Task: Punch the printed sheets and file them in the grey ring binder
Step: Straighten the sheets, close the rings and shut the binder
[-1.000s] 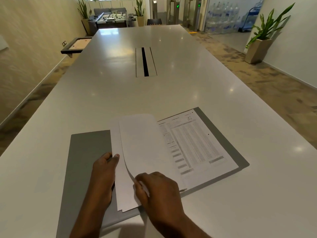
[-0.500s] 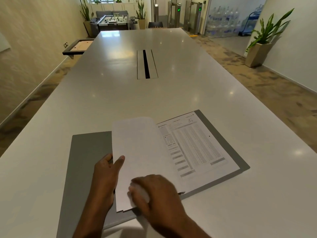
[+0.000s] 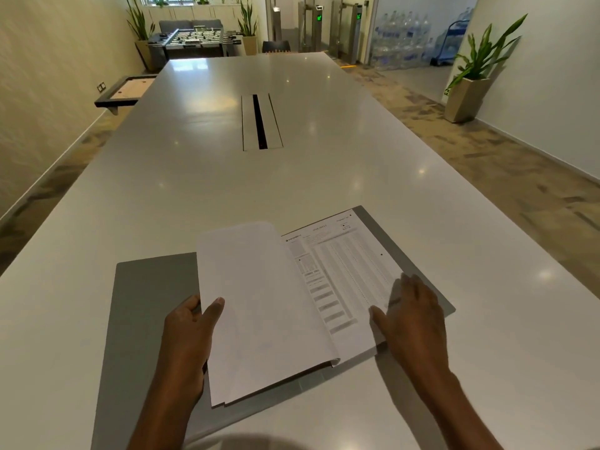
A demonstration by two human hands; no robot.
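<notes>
Pinching curved white sheets (image 3: 259, 303) in left hand (image 3: 188, 339), right hand (image 3: 412, 323) flat on printed page (image 3: 344, 271), matte grey binder (image 3: 152, 303)

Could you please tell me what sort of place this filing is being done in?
Most likely an office, in a meeting or break area: a long white conference table with a cable slot, access turnstiles with green lights, and a foosball table at the far end.

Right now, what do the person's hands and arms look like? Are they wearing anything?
They are bare. The left hand and the right hand wear no gloves, and I see no rings or watch. The left forearm and the right forearm show no sleeves down to the picture's edge.
</notes>
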